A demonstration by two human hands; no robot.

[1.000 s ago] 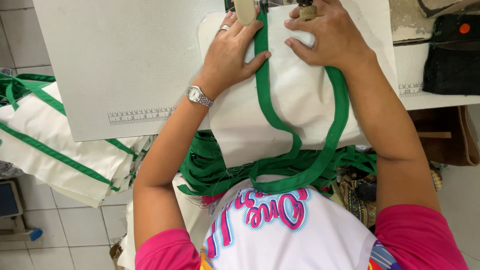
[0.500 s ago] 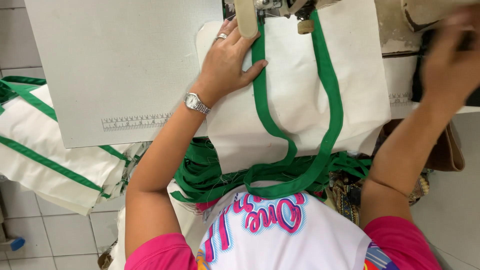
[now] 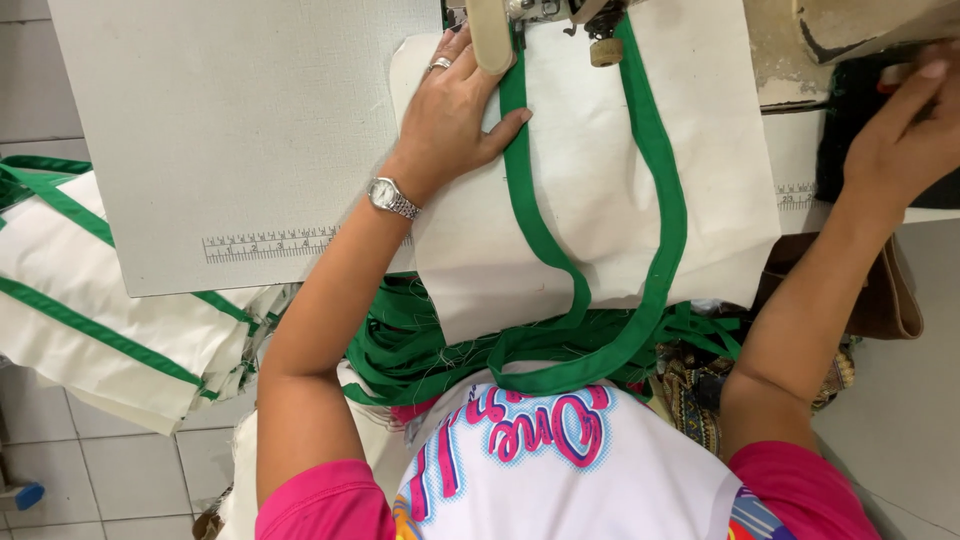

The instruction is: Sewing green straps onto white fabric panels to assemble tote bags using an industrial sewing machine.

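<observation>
Left hand (image 3: 450, 115) lies flat on the cream cloth panel (image 3: 600, 190), fingers spread a little, thumb stretched out to touch the green strap (image 3: 530, 215); a ring shows on one finger and a silver watch (image 3: 388, 197) sits at the wrist. The panel lies on the grey table (image 3: 220, 130), right under the sewing machine (image 3: 540, 15) at the top edge, and its near edge hangs over towards the person. The strap runs down from the machine foot, loops at the belly, and climbs back up the right side of the panel. Right hand (image 3: 905, 135) is well off to the right, raised beside a dark object at the table's edge; whether its fingers grip anything, I cannot tell, they look loosely curled. Under the panel's edge, a heap of green straps (image 3: 420, 345) sits in the lap, crowding the space. To the left, a stack of finished cream pieces with green trim (image 3: 100, 320) hangs beside the table. A printed ruler (image 3: 268, 243) marks the table's near edge.
</observation>
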